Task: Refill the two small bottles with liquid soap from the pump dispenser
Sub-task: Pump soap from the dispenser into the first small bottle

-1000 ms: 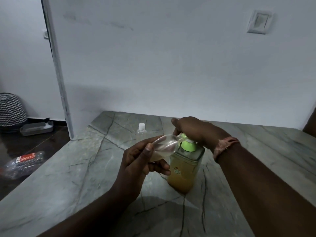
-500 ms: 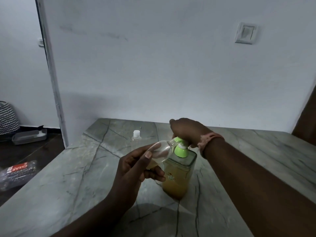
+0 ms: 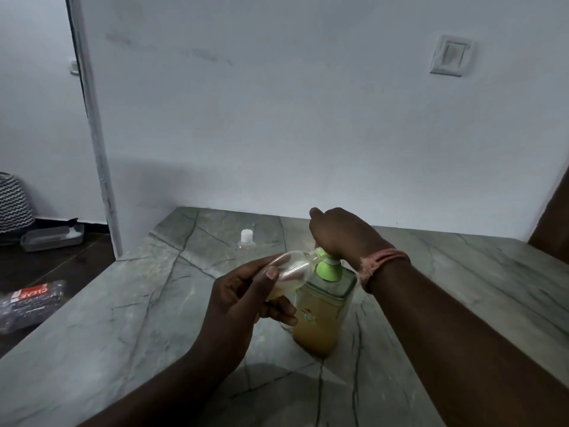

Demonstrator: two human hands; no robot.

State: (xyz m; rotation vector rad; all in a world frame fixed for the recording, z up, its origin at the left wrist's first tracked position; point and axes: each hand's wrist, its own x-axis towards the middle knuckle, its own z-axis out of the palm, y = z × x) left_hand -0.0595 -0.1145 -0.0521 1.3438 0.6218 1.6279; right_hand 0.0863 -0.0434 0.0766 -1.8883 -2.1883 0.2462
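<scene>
Left hand (image 3: pixel 243 300) gripping tilted small bottle (image 3: pixel 292 268), mouth at green pump (image 3: pixel 328 268) — right hand (image 3: pixel 341 238) curled over it, risen between strokes — second bottle (image 3: pixel 246 240) capped behind, awaiting refill.

Two small clear bottles: one tilted bottle (image 3: pixel 292 268) held at the pump's spout, one capped bottle (image 3: pixel 246 241) standing on the worktop (image 3: pixel 123 318). One pump dispenser (image 3: pixel 323 306) of amber soap. Two hands: left hand (image 3: pixel 243 300), right hand (image 3: pixel 341 235). One wall switch (image 3: pixel 450 55). One crushed plastic bottle (image 3: pixel 30 300) on the floor.
</scene>
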